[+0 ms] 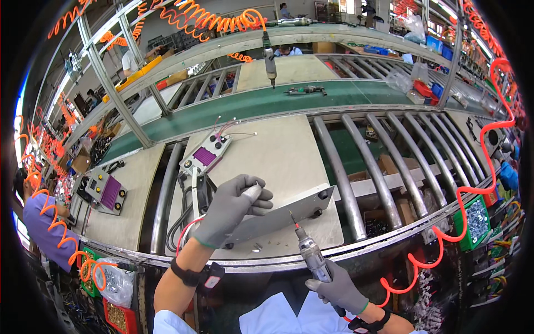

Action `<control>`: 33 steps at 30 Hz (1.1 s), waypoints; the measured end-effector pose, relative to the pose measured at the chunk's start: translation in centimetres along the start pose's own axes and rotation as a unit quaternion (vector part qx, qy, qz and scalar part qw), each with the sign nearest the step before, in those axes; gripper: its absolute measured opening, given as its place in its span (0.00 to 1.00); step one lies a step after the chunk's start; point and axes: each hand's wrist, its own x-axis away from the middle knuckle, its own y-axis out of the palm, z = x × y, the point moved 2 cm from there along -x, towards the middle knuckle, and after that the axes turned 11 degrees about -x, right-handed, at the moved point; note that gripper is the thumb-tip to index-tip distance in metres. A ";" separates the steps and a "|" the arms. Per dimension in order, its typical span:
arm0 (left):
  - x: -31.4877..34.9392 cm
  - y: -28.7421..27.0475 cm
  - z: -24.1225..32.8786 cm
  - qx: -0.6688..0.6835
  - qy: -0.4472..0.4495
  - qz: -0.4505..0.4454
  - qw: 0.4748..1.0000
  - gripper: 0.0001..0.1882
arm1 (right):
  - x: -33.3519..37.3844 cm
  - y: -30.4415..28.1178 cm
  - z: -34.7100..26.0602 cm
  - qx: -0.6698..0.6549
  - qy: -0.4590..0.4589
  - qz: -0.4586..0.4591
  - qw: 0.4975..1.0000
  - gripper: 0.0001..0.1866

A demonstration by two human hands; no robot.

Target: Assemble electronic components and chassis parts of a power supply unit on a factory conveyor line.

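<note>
My right hand [340, 288], in a grey glove, grips a pneumatic screwdriver [313, 253]; its thin bit points up and away, close to a metal panel. My left hand [236, 209], also gloved, hovers over that panel with thumb and forefinger pinched together; whatever they hold is too small to make out. The grey metal panel [272, 221] stands tilted on a pale board [278, 147], with black rubber feet on its near face. Several small screws [271, 242] lie at the board's near edge. Behind my left hand rests a control panel [206, 156] with a purple face and loose wires.
Steel rollers [384, 172] run to the right of the board. A second purple-faced unit [105, 192] sits on a board at left. Another screwdriver [270, 64] hangs beyond, above a green belt [222, 114]. A coiled orange hose [439, 242] loops at right, near a green bin [474, 222] of screws.
</note>
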 end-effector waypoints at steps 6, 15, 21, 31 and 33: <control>-5.0 1.0 -2.4 -0.086 -0.048 -0.019 0.995 0.11 | -0.3 -0.1 -0.2 0.014 0.004 -0.010 1.000 0.29; -7.9 1.6 -5.7 -0.183 -0.111 -0.133 0.968 0.10 | -0.3 -0.2 -0.7 0.003 0.018 -0.016 1.000 0.28; -8.5 1.6 -6.3 -0.197 -0.136 -0.171 0.956 0.09 | -0.4 -0.1 -0.8 -0.012 0.035 -0.029 0.999 0.28; -8.8 1.6 -6.3 -0.217 -0.100 -0.217 0.946 0.11 | 1.4 0.9 -2.8 -0.073 0.018 -0.069 0.995 0.23; -8.9 1.5 -6.4 -0.222 -0.102 -0.212 0.946 0.11 | 1.6 1.3 -2.9 -0.063 -0.004 -0.045 0.997 0.19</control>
